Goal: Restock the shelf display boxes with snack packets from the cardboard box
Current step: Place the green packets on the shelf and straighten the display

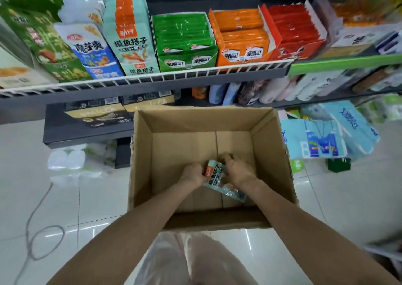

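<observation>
An open cardboard box (143,154) stands on the floor below the shelf. Both my hands reach down into it. My left hand (193,173) and my right hand (238,168) grip a small stack of pale teal snack packets (217,176) with orange tops, near the box bottom. On the shelf above stands a matching tall teal display box (130,45), then a green display box (187,43), an orange one (241,39) and a red one (298,32), all holding packets.
A white wire rail (152,78) runs along the shelf front. Blue tissue packs (322,139) lie right of the box, plastic-wrapped goods (71,163) to its left. A grey cable (39,230) loops on the tiled floor at left.
</observation>
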A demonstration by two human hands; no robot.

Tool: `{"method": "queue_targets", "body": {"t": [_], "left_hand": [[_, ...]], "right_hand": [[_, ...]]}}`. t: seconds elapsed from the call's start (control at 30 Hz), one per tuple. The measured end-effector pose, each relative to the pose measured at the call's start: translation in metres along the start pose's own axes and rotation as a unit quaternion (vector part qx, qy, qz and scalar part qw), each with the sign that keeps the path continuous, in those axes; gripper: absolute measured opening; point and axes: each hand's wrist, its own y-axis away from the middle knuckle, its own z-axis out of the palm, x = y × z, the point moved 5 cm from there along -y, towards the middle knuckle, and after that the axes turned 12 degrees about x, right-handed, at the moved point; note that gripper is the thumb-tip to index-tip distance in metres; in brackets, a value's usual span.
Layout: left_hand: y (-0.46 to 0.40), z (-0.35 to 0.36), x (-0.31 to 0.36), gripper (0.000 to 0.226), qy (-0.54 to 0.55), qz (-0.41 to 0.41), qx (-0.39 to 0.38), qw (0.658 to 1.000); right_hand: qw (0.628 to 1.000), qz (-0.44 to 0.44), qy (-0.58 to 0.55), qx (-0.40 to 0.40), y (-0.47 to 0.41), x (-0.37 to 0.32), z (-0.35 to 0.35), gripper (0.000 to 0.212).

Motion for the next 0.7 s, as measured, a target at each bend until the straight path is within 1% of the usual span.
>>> {"method": "queue_targets", "body": {"t": [0.07, 0.17, 0.23, 0.33, 0.4, 0.5, 0.57, 0.63, 0.7], "left_hand": [[0.0, -0.008, 0.004, 0.021, 0.015, 0.015, 0.031, 0.999], [0.006, -0.053, 0.019, 0.019, 0.047, 0.083, 0.145, 0.985], [0.017, -0.092, 0.031, 0.014, 0.076, 0.145, 0.229, 0.96], [0.036, -0.15, 0.042, 0.011, 0.11, 0.212, 0.334, 0.912], [0.046, -0.19, 0.043, 0.012, 0.139, 0.242, 0.391, 0.877], [0.056, -0.251, 0.039, 0.009, 0.178, 0.269, 0.43, 0.843], [0.063, -0.29, 0.036, 0.009, 0.162, 0.287, 0.46, 0.824], [0.064, -0.323, 0.032, 0.01, 0.134, 0.308, 0.485, 0.807], [0.059, -0.35, 0.028, 0.009, 0.117, 0.316, 0.496, 0.8]], "right_hand": [[1.0, -0.007, -0.021, 0.011, -0.005, 0.0, -0.011, 0.057], [0.992, -0.014, -0.114, 0.056, -0.011, -0.006, -0.043, 0.034], [0.978, -0.032, -0.182, 0.096, -0.012, -0.02, -0.071, 0.024], [0.945, -0.087, -0.269, 0.165, -0.009, -0.06, -0.117, 0.016], [0.923, -0.136, -0.31, 0.181, -0.009, -0.092, -0.145, 0.004], [0.895, -0.185, -0.338, 0.226, -0.014, -0.136, -0.185, 0.006], [0.881, -0.19, -0.343, 0.266, -0.024, -0.161, -0.208, 0.018], [0.868, -0.2, -0.338, 0.305, -0.035, -0.186, -0.228, 0.024], [0.863, -0.204, -0.309, 0.343, -0.046, -0.209, -0.244, 0.03]]}}
